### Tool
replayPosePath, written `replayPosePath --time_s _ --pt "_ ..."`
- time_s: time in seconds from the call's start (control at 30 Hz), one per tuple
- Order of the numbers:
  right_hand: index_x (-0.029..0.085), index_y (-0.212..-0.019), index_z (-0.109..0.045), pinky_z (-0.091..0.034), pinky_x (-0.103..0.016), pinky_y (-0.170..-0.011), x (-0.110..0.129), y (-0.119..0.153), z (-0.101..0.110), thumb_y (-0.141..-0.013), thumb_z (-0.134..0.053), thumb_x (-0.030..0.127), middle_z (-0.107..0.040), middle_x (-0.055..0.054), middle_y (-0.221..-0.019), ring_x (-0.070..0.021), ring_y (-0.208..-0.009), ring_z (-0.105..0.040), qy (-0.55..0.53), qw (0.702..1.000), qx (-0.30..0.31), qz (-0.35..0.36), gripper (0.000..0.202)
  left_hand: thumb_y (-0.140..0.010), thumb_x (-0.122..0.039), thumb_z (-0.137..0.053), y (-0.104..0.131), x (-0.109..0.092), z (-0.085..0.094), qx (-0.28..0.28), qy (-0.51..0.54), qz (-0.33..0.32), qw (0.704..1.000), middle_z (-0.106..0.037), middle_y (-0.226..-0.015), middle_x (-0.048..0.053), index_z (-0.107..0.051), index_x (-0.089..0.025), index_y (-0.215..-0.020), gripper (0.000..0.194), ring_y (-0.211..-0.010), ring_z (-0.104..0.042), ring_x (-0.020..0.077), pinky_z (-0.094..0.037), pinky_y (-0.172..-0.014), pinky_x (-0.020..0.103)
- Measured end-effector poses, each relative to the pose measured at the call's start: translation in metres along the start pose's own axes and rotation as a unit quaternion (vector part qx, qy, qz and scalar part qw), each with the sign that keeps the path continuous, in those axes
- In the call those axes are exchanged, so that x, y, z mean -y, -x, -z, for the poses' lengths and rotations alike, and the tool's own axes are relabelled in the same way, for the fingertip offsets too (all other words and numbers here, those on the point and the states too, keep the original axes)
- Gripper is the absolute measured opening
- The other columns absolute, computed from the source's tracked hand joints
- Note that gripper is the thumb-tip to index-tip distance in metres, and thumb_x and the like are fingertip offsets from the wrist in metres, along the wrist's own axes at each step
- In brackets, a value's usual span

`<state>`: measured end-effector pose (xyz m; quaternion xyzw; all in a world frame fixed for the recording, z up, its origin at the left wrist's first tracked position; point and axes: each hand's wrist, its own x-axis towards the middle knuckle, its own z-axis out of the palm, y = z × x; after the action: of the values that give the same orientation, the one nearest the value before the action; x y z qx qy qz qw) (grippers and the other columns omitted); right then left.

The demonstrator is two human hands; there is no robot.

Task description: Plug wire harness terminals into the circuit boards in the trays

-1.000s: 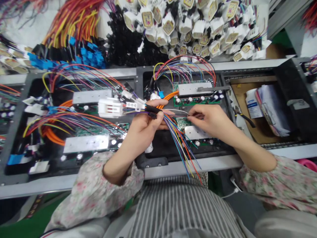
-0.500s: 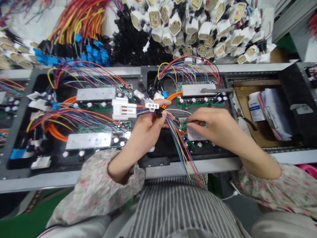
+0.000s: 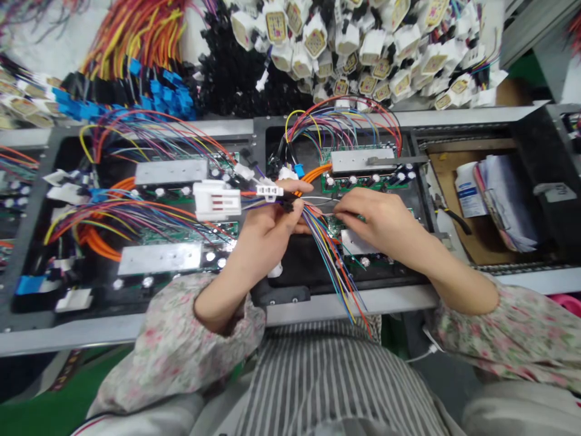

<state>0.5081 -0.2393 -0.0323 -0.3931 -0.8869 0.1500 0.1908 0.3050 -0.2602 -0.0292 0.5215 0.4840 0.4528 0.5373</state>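
Note:
My left hand (image 3: 267, 227) is closed around a wiring harness (image 3: 329, 248) near the middle. White plug connectors (image 3: 218, 201) stick out to the left of that hand, and loose coloured wires fan down to the right over the tray's front edge. My right hand (image 3: 374, 215) pinches a thin pale wire (image 3: 320, 200) that runs across from the harness. Below the right hand lies a circuit board with a metal heat-sink plate (image 3: 356, 242), partly hidden by the hand. Behind it, another board carries a similar metal plate (image 3: 363, 160) and arching wires.
More wired boards with metal plates (image 3: 161, 259) lie in the black tray (image 3: 34, 212) to the left. Bundles with blue connectors (image 3: 167, 97) and a heap of white connectors (image 3: 372, 48) fill the back. At right, a compartment holds papers (image 3: 511, 203) and pliers (image 3: 456, 218).
My right hand has moved slightly left, closer to my left hand. The harness and its white connectors have shifted a little left, and the view has moved slightly.

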Motion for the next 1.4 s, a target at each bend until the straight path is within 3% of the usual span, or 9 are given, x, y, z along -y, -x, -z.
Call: replayPosePath --time_s 0.2,0.47,1.17,1.4 --pt "0.016 -0.081 -0.062 -0.041 -0.025 -0.061 -0.0036 -0.0012 0.0007 -0.089 -0.053 0.018 -0.065 -0.002 -0.071 -0.0129 -0.063 -0.058 -0.116 0.989 -0.033 -0.086 0.012 -0.088 -0.028 -0.058 -0.0004 0.0008 0.0009 -0.002 -0.002 -0.010 1.000 -0.070 -0.080 0.002 -0.056 -0.020 -0.096 0.011 -0.074 -0.072 0.0146 -0.062 -0.060 0.022" --pt "0.018 -0.078 -0.062 -0.050 -0.026 -0.065 -0.0014 0.0004 0.0040 -0.082 -0.060 0.019 -0.069 -0.001 -0.075 -0.0129 -0.067 -0.065 -0.202 0.967 -0.057 -0.146 0.005 -0.089 -0.025 -0.057 0.0020 -0.0021 0.0003 -0.001 -0.023 -0.005 1.000 -0.070 -0.086 0.002 -0.059 -0.022 -0.093 0.006 -0.081 -0.072 0.0140 -0.062 -0.062 0.019" --pt "0.018 -0.076 -0.062 -0.051 -0.025 -0.064 -0.0006 -0.0010 0.0011 -0.081 -0.058 0.017 -0.070 0.000 -0.074 -0.0121 -0.066 -0.065 -0.190 0.969 -0.072 -0.142 0.006 -0.089 -0.025 -0.059 0.0027 -0.0022 0.0001 -0.014 -0.025 -0.004 1.000 -0.068 -0.089 0.002 -0.060 -0.020 -0.091 0.005 -0.083 -0.072 0.0149 -0.064 -0.065 0.023" --pt "0.018 -0.075 -0.061 -0.050 -0.026 -0.061 -0.0010 -0.0008 -0.0011 -0.080 -0.060 0.022 -0.068 0.000 -0.069 -0.0129 -0.064 -0.065 -0.244 0.955 -0.040 -0.164 0.006 -0.089 -0.026 -0.059 0.0036 0.0005 0.0017 -0.020 -0.035 -0.017 0.999 -0.069 -0.089 0.001 -0.060 -0.021 -0.094 0.007 -0.085 -0.072 0.0148 -0.064 -0.064 0.022"
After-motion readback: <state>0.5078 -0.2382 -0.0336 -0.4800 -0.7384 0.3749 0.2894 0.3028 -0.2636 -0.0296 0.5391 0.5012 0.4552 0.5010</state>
